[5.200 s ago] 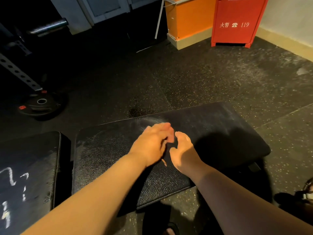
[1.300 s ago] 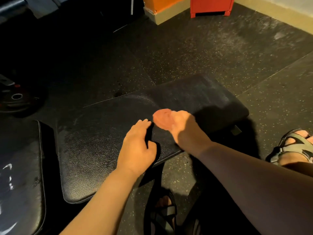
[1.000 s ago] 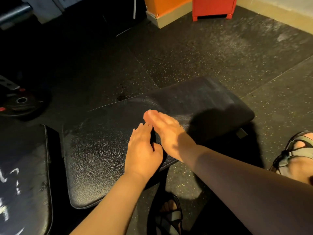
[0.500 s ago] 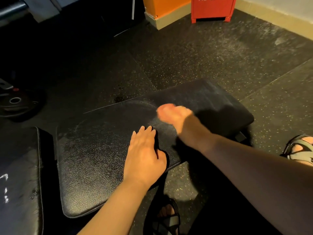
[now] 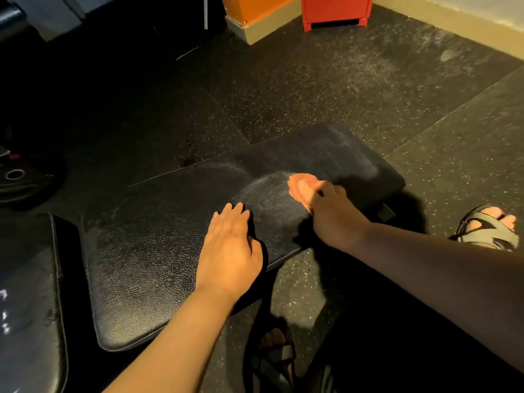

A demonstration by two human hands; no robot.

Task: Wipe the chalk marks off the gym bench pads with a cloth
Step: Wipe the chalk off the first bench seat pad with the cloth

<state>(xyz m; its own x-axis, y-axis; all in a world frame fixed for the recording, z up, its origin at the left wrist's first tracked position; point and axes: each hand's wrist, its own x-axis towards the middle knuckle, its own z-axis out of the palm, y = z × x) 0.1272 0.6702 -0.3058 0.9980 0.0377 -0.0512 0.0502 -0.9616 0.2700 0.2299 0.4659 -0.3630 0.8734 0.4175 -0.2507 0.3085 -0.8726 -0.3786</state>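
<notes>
My right hand (image 5: 334, 219) curls its grip round one pink cloth (image 5: 300, 187), pressed on the first of two black worktop pads (image 5: 158, 251); my left hand (image 5: 229, 248) lies flat alongside, its grip empty, and the second pad (image 5: 31, 279) is chalk-marked.

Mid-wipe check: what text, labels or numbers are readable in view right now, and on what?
No text can be read.
Left pad: white chalk strokes, cut off by the frame, not legible.
Red cabinet: no lettering on the part in view.
Weight plate: too dark to tell.
</notes>
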